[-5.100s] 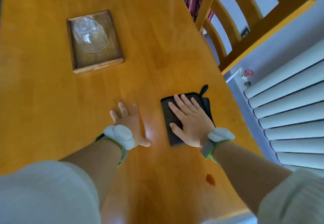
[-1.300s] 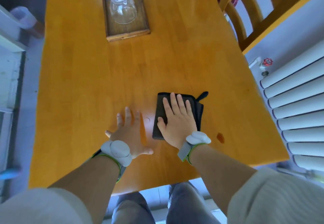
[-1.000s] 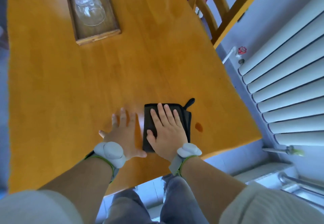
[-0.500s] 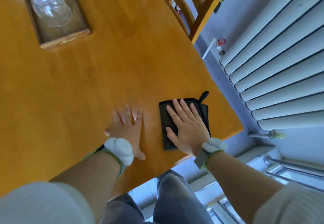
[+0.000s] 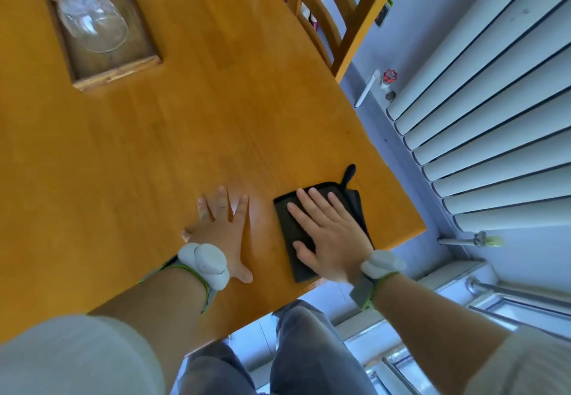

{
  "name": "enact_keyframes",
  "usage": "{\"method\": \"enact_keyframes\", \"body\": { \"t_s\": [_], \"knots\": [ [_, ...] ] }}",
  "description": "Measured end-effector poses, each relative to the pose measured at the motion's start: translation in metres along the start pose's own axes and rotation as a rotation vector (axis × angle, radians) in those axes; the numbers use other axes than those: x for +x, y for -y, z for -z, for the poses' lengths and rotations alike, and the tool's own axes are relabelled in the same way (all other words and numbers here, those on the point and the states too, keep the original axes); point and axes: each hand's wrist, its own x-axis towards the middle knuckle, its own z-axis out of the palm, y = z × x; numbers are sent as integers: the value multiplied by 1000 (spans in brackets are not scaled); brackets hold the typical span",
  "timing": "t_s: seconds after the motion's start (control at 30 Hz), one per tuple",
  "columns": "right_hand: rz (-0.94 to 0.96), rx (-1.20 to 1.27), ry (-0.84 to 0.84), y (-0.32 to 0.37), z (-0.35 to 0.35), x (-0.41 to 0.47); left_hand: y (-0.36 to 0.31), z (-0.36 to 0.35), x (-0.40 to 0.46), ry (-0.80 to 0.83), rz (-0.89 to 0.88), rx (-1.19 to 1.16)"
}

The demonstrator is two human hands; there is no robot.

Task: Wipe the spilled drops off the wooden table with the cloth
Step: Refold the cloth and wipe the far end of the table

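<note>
A dark folded cloth [image 5: 289, 224] with a small hanging loop lies on the wooden table [image 5: 185, 132], close to its near right corner. My right hand [image 5: 327, 234] presses flat on top of the cloth, fingers spread, and covers most of it. My left hand [image 5: 221, 231] rests flat on the bare wood just left of the cloth, fingers apart, holding nothing. No drops show on the wood around the cloth; whatever lies under the cloth is hidden. Both wrists wear white bands.
A small wooden tray [image 5: 120, 75] with an upturned clear glass [image 5: 92, 22] sits at the far left. A wooden chair [image 5: 349, 18] stands at the table's right side, beside a white radiator [image 5: 494, 116]. The table's near edge runs just below my hands.
My right hand slid the cloth rightward, toward the table's right edge, over the spot where a brown drop lay. That drop no longer shows. My left hand stayed flat.
</note>
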Motion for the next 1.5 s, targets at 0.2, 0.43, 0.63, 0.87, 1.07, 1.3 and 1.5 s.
{"method": "enact_keyframes", "body": {
  "t_s": [0.2,0.43,0.63,0.87,1.07,1.3,1.5],
  "knots": [
    [-169,-40,11,-28,16,34,5,-2,0,-47,-15,26],
    [-118,23,-51,15,2,31,-5,4,0,-80,42,-20],
    [-41,-11,26,-31,11,15,-19,24,11,-84,37,-77],
    [-161,-21,-3,-76,26,51,-40,34,25,-86,69,-176],
    [-312,-27,-13,-96,38,110,-38,30,31,-87,78,-193],
    [-204,5,-28,-36,24,77,-39,30,32,-85,80,-187],
    [40,-31,80,-68,26,49,-39,29,32,-85,79,-191]
  ]
}}
